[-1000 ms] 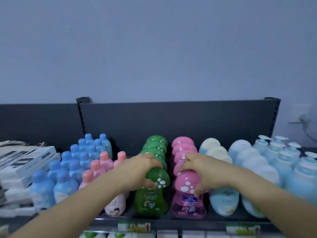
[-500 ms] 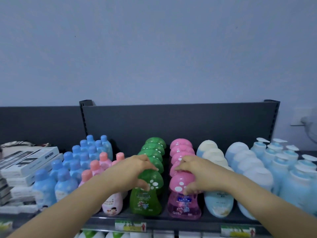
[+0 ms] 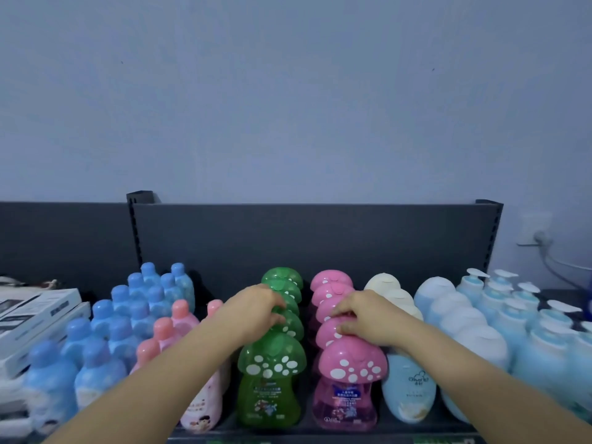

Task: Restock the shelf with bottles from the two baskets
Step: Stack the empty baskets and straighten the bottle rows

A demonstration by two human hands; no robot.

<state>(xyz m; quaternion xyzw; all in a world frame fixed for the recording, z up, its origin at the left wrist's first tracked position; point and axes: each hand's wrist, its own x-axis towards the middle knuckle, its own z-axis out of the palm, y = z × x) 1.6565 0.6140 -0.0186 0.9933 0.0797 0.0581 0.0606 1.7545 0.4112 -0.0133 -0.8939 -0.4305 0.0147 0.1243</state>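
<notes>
A row of green mushroom-cap bottles (image 3: 271, 357) and a row of pink mushroom-cap bottles (image 3: 352, 360) stand side by side in the middle of the dark shelf (image 3: 320, 238). My left hand (image 3: 256, 307) reaches past the front green bottle, its fingers curled over the cap of a green bottle just behind it. Just behind the front pink bottle, my right hand (image 3: 366, 318) curls its fingers round the cap of a pink bottle. Both front bottles stand upright and free at the shelf edge. The two baskets are out of view.
Blue-capped bottles (image 3: 105, 341) and pink-capped bottles (image 3: 174, 318) fill the shelf's left part. Cream and pale blue oval bottles (image 3: 407, 392) and pump bottles (image 3: 525, 315) fill the right. White boxes (image 3: 35, 315) are stacked far left. A wall socket with a cable (image 3: 541, 235) is at far right.
Both hands have let go of the front green and pink bottles and moved back along the rows onto the bottles behind them. The view has tilted slightly.
</notes>
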